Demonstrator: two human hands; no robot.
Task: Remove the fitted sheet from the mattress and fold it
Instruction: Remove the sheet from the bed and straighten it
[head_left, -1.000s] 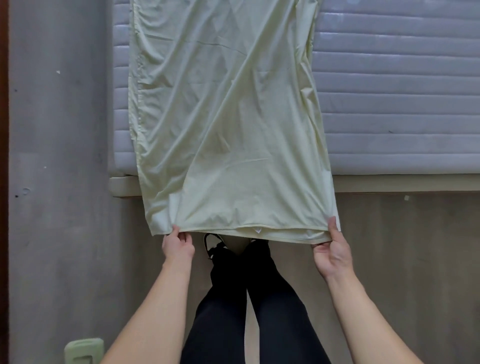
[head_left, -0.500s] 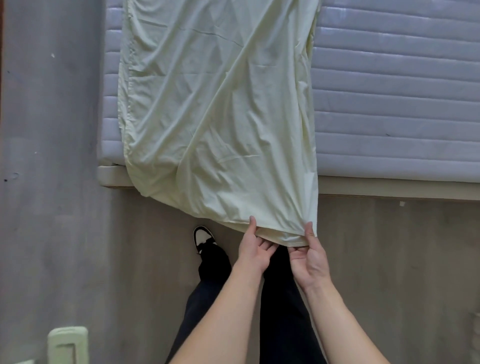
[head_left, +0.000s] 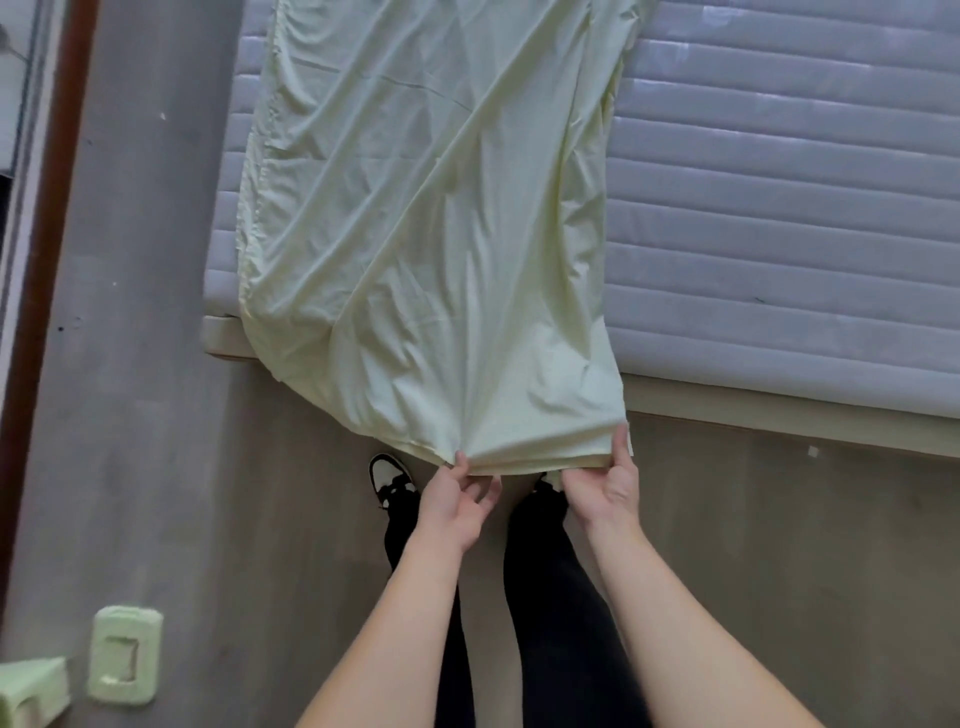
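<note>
Forearms are seen reaching forward from the bottom edge, above legs in black trousers (head_left: 561, 597) and a black-and-white shoe (head_left: 387, 475) planted on the grey-brown floor (head_left: 779, 571). A pale green pad (head_left: 123, 656) lies on the floor at lower left, with a second pale green item (head_left: 31, 691) cut off at the corner beside it. The near hem of the sheet (head_left: 426, 234) is held by both hands. The left hand (head_left: 457, 506) is turned palm up, its thumb and fingertips pinched on the bunched edge where creases fan out. The right hand (head_left: 608, 491) is closed on the hem's right corner, thumb pressed on top of the cloth and fingers curled beneath; several layers of the edge are stacked between the two hands, which are held near each other. The sheet, pale yellow-green and folded into a long strip, is draped from the hands over the side of the bed and laid across the left part of the mattress (head_left: 779, 208), running on past the top of the frame. The left lower corner of the strip hangs slack below the bed's edge. The mattress, bare, grey and quilted in horizontal bands, is set on a light wooden base (head_left: 779, 423). A dark brown door frame (head_left: 49, 234) is seen at far left, beyond the floor
</note>
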